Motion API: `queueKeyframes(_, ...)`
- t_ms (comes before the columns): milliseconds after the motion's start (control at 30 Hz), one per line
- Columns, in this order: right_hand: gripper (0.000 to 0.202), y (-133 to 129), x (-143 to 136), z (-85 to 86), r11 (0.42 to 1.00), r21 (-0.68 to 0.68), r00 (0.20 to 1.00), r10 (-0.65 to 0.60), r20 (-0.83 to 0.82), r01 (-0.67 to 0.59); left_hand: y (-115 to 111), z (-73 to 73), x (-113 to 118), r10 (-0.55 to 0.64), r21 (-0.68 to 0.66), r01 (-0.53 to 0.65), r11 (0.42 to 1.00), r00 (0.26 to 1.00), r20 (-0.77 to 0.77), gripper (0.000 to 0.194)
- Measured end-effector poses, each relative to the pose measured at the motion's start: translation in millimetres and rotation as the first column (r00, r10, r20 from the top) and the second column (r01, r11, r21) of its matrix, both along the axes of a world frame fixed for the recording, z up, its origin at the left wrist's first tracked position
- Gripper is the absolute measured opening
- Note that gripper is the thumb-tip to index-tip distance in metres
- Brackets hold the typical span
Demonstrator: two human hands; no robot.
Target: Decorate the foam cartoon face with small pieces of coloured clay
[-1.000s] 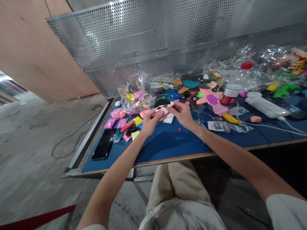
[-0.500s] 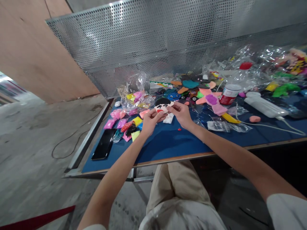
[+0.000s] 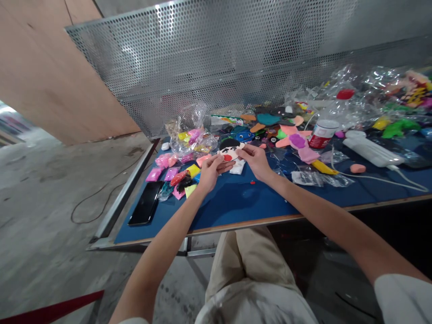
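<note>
Red mouth (image 3: 227, 158) laid bare on the modelling-clay face (image 3: 233, 151) between two hands

At the far left of the blue counter (image 3: 229, 204), a glossy black smartphone (image 3: 145, 204) is laid flat. Beside it, soft, pillow-like sachets (image 3: 154, 174) of pink, yellow and red are heaped in thin, creased film. The face is gripped at its left edge by the left hand (image 3: 210, 172), the thumb of which has been drawn off the mouth; the red disc, partly covered a moment ago, is now shown whole, so the features can be judged together. The face is held above the counter, a flat, matte, pale piece topped by a smooth black cap, with dark brows and eyes. Its right edge is pinched between thumb and fingers by the right hand (image 3: 255, 163). Just below, a tiny red bit (image 3: 252, 182) is left on the counter. Farther right, a flattened pink shape (image 3: 307, 154) with a velvety purple patch (image 3: 298, 141) is seen, then a red-capped clear bottle (image 3: 337, 108); whether the red-and-white label (image 3: 320, 140) belongs to it cannot be told. Beyond, a smooth white device (image 3: 373, 150) is joined to a cable.
</note>
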State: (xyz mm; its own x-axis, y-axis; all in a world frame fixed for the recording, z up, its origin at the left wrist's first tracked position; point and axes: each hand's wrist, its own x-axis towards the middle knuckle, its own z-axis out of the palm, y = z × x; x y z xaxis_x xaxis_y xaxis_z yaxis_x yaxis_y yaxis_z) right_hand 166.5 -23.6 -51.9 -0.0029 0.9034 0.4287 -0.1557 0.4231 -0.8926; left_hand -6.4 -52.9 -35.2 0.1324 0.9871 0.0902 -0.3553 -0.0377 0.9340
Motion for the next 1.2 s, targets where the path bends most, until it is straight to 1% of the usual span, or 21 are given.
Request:
queueKeyframes(67,0.046,2,2,-1.3,0.999,0.029,0.998,-0.017,0.062,0.015,1,0.0,0,-0.018,-0.001,0.018,1.0,1.0,0.011,0.042)
queueKeyframes(133,0.049,2,6,-1.3,0.989,0.12,0.985,-0.1,0.139,0.083,1,-0.1,1,-0.019,-0.005,0.019,1.0,0.999,0.033,0.041)
queueKeyframes(167,0.05,1,8,-0.8,0.973,0.193,0.969,-0.166,0.185,0.13,1,-0.2,1,-0.015,-0.013,0.016,1.0,0.999,0.044,0.041)
queueKeyframes(233,0.048,-2,14,1.3,0.912,0.365,0.908,-0.303,0.288,0.188,1,-0.2,2,-0.012,-0.031,0.014,0.999,0.998,0.055,0.038)
queueKeyframes(300,0.038,-6,18,3.6,0.856,0.495,0.835,-0.38,0.399,0.153,0,-0.1,3,-0.025,-0.039,0.027,0.999,0.998,0.054,0.036)
queueKeyframes(333,0.033,-7,20,4.6,0.84,0.53,0.804,-0.393,0.446,0.117,-1,0.0,3,-0.034,-0.035,0.036,0.999,0.998,0.054,0.035)
queueKeyframes(400,0.031,-9,21,5.4,0.825,0.561,0.762,-0.404,0.507,0.064,-3,0.5,3,-0.049,-0.015,0.05,0.999,0.997,0.053,0.034)
queueKeyframes(567,0.028,-9,21,4.8,0.808,0.588,0.718,-0.433,0.545,0.041,-7,2.4,3,-0.084,0.016,0.083,0.996,0.996,0.028,0.034)
queueKeyframes(700,0.027,-10,23,6.9,0.793,0.609,0.71,-0.438,0.551,0.017,-7,2.5,2,-0.09,0.033,0.09,0.995,0.996,0.019,0.037)
queueKeyframes(800,0.026,-11,23,7.1,0.801,0.598,0.711,-0.424,0.56,0.006,-7,2.4,2,-0.082,0.042,0.08,0.996,0.996,0.041,0.041)
queueKeyframes(833,0.027,-11,23,6.2,0.808,0.588,0.725,-0.418,0.548,0.021,-6,2.6,2,-0.078,0.044,0.076,0.996,0.996,0.051,0.042)
queueKeyframes(900,0.03,-8,22,2.7,0.822,0.561,0.779,-0.414,0.471,0.098,-6,3.3,3,-0.065,0.042,0.063,0.997,0.996,0.063,0.043)
queueKeyframes(967,0.036,-4,19,-1.9,0.843,0.505,0.843,-0.401,0.358,0.187,-6,3.8,3,-0.056,0.031,0.054,0.998,0.996,0.066,0.039)
queueKeyframes(1000,0.04,-1,18,-4.1,0.862,0.464,0.874,-0.375,0.31,0.205,-5,3.9,3,-0.059,0.025,0.057,0.998,0.996,0.065,0.035)
queueKeyframes(1033,0.046,1,16,-5.8,0.887,0.42,0.902,-0.33,0.28,0.194,-5,3.8,4,-0.064,0.023,0.062,0.998,0.996,0.068,0.033)
queueKeyframes(1100,0.055,4,12,-7.5,0.935,0.336,0.943,-0.208,0.258,0.114,-5,2.9,4,-0.076,0.026,0.074,0.997,0.994,0.076,0.036)
queueKeyframes(1167,0.06,5,9,-6.7,0.96,0.277,0.962,-0.116,0.249,0.044,-5,1.5,5,-0.081,0.04,0.079,0.996,0.994,0.077,0.042)
queueKeyframes(1200,0.061,4,8,-5.8,0.966,0.257,0.965,-0.095,0.244,0.03,-4,0.7,5,-0.082,0.049,0.079,0.996,0.994,0.07,0.043)
